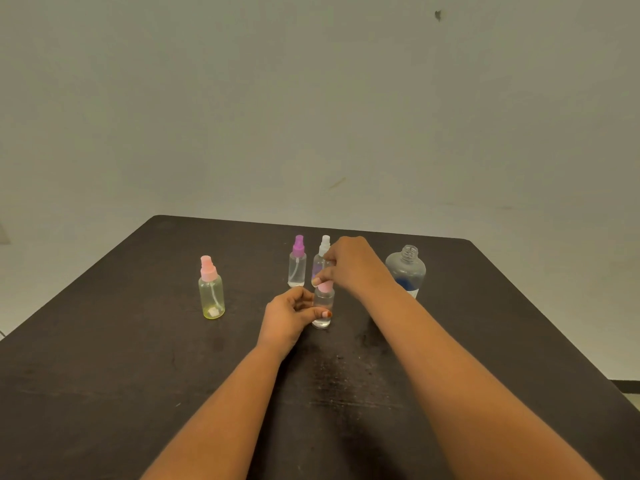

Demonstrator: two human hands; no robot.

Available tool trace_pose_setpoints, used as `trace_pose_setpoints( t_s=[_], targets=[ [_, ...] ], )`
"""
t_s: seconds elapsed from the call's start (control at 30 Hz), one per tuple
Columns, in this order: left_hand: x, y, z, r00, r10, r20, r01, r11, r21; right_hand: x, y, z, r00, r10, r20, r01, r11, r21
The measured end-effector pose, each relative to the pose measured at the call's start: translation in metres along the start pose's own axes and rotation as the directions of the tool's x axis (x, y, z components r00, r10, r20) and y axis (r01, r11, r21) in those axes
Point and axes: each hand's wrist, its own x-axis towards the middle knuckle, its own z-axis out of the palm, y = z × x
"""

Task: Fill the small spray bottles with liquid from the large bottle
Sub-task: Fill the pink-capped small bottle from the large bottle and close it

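Both hands work one small clear plastic spray bottle (323, 306), upright on the dark table (138, 358): left hand (289, 315) grips its body, right hand (353, 265) pinches its pink cap (325, 287) from above, large open clear bottle (406, 270) standing just far-right.

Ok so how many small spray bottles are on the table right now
4. The yellow bottle stands alone at left; the purple-capped bottle and white-capped bottle stand at the back, the latter partly behind the right hand; the left hand grips the pink-capped bottle.
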Motion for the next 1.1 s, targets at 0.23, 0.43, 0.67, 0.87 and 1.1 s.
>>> trace_pose_setpoints(
  t_s=[0.23, 0.43, 0.67, 0.87, 1.1],
  targets=[
    [0.0, -0.001, -0.001, 1.0, 0.004, 0.007, -0.004, 1.0, 0.01, 0.005, -0.006, 0.006, 0.995, 0.003, 0.097, 0.004, 0.997, -0.072],
    [-0.001, 0.001, -0.001, 1.0, 0.013, 0.004, -0.013, 0.999, 0.041, 0.004, -0.004, 0.01, 0.997, 0.046, 0.057, -0.044, 0.999, -0.028],
    [-0.003, 0.003, 0.0, 1.0, 0.0, 0.001, 0.0, 1.0, 0.024, -0.003, -0.006, 0.005, 0.991, -0.044, 0.126, 0.059, 0.992, -0.114],
    [-0.005, 0.005, 0.0, 1.0, 0.013, 0.002, -0.013, 0.999, 0.041, -0.001, -0.003, 0.012, 0.997, 0.019, 0.074, -0.012, 0.996, -0.089],
    [-0.007, 0.008, 0.0, 1.0, 0.016, -0.007, -0.016, 0.999, 0.042, -0.01, 0.003, 0.006, 0.999, -0.035, 0.042, 0.035, 0.999, 0.007]
  ],
)
